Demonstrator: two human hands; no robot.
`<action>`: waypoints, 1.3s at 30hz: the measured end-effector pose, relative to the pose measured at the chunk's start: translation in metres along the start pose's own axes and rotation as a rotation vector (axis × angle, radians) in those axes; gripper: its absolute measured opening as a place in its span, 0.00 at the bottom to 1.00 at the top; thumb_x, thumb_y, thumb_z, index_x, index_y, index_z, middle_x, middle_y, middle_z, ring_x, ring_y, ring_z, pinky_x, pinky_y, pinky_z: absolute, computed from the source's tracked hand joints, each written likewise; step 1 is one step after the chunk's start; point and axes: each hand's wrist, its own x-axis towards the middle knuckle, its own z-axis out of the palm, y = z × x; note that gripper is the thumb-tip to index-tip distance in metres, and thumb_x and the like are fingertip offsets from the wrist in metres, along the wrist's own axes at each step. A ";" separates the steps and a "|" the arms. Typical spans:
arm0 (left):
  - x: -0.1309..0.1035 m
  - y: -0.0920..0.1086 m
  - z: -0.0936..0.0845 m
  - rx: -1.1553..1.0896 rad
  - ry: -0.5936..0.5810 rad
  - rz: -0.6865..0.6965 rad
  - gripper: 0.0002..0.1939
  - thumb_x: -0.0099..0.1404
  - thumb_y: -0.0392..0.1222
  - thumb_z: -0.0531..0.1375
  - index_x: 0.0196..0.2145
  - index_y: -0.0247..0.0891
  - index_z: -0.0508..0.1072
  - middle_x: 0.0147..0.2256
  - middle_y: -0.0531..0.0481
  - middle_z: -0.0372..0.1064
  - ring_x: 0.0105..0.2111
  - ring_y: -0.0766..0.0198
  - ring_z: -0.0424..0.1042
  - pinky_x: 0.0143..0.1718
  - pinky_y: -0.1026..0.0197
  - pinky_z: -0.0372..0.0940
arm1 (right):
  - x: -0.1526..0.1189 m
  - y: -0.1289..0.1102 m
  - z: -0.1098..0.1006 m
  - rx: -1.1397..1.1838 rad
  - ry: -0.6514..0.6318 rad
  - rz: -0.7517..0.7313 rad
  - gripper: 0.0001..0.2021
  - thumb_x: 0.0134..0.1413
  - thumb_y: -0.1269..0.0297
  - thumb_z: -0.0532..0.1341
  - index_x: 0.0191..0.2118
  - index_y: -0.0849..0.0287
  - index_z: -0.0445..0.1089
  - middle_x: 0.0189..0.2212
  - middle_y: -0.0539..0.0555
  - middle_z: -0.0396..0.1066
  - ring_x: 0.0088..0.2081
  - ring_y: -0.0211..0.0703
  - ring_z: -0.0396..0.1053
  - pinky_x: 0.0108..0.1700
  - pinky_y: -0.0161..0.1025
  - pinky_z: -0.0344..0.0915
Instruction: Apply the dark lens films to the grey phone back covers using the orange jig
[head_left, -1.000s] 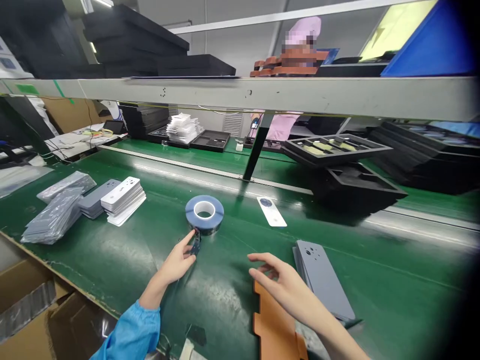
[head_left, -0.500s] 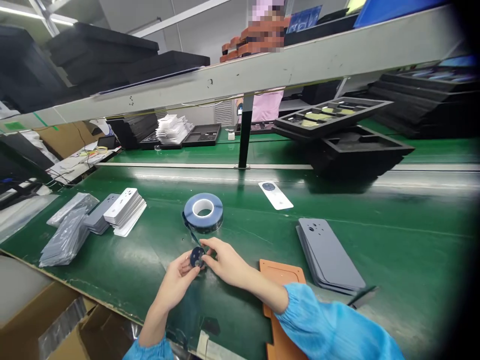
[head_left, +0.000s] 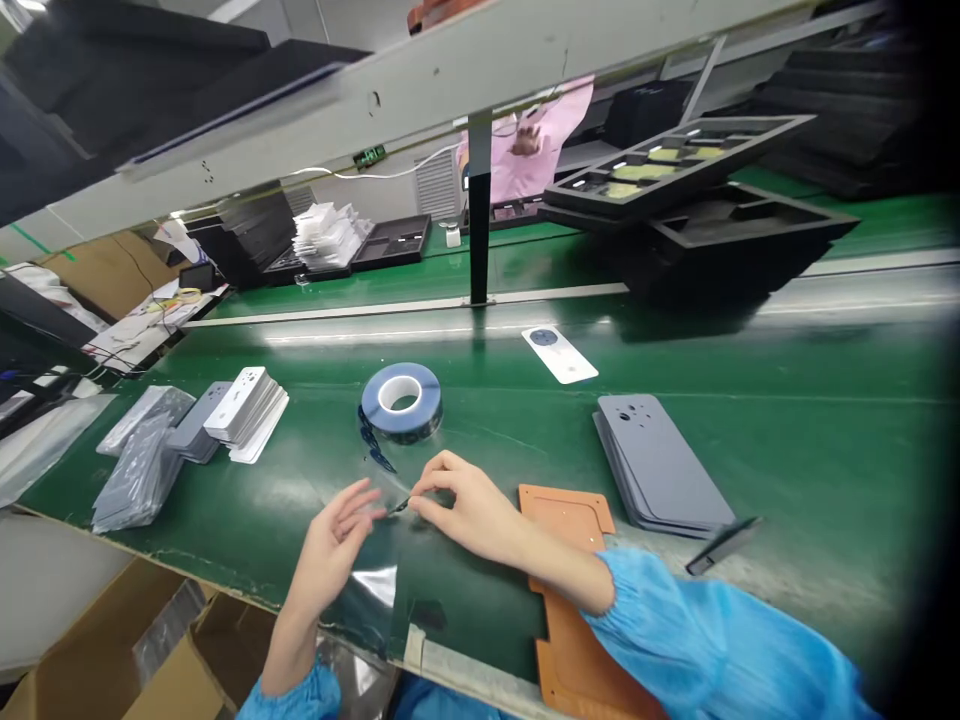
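My right hand [head_left: 457, 505] pinches a small dark round sticker [head_left: 400, 507] between thumb and fingertips; it shows nearly edge-on. Left of it, my left hand [head_left: 339, 535] is open, fingers apart, its fingertips close to the sticker's edge; whether they touch it I cannot tell. Just beyond both hands lies a roll of blue tape [head_left: 424, 393] with a white core. A loose dark strip [head_left: 373, 445] trails from the roll toward my hands. Under my right forearm is an orange fixture plate [head_left: 562, 515].
Grey phone-back panels [head_left: 664, 465] are stacked at right beside a dark thin object [head_left: 724, 545]. One white panel [head_left: 566, 358] with a dark disc lies farther back. White panels [head_left: 244, 405] and plastic-wrapped packs [head_left: 139, 475] sit left. Black trays [head_left: 720, 235] stand behind; a post [head_left: 478, 220] supports the overhead shelf.
My left hand has let go of the sticker and moved slightly left, its fingers spreading. The sticker has turned from face-on to nearly edge-on in my right hand. The view has tilted down.
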 end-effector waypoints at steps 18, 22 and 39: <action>-0.006 0.020 0.149 0.165 -0.163 0.067 0.08 0.64 0.46 0.63 0.37 0.39 0.75 0.37 0.46 0.77 0.37 0.58 0.77 0.34 0.62 0.69 | -0.133 0.067 -0.088 0.147 0.277 0.499 0.08 0.54 0.59 0.66 0.33 0.58 0.78 0.28 0.52 0.75 0.24 0.36 0.62 0.26 0.36 0.60; 0.016 0.024 0.179 0.179 -0.336 0.010 0.06 0.63 0.42 0.62 0.34 0.38 0.71 0.32 0.50 0.74 0.31 0.64 0.74 0.30 0.65 0.63 | -0.136 0.072 -0.085 0.133 0.324 0.498 0.06 0.53 0.61 0.66 0.32 0.58 0.74 0.25 0.48 0.70 0.23 0.35 0.61 0.24 0.34 0.59; 0.025 0.021 0.191 0.299 -0.322 0.019 0.07 0.60 0.43 0.64 0.31 0.40 0.69 0.25 0.57 0.66 0.24 0.69 0.64 0.27 0.66 0.58 | -0.138 0.075 -0.090 0.174 0.300 0.501 0.06 0.54 0.63 0.65 0.31 0.57 0.69 0.29 0.49 0.72 0.25 0.34 0.63 0.27 0.34 0.63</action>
